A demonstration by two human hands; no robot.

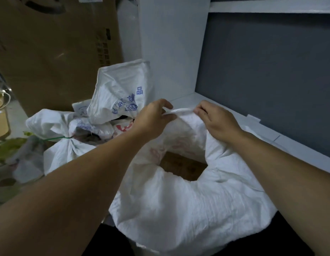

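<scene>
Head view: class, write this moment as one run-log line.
left hand: pinches sack rim | right hand: pinches sack rim | sack: mouth open, brown cardboard inside

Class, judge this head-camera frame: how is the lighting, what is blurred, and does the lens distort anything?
Head view: dim, flat light, no glare or hard shadows; the white sack is brightest; the left hand and right hand pinching its rim are sharp; the green leaves at the left edge are blurred; the wide lens stretches the forearms toward the bottom corners.

A box [180, 168] is held in the near sack [179, 209]. A second sack [57, 150] is laid to its left, a carton [49, 48] behind that, a shelf [301, 151] to the right.
</scene>
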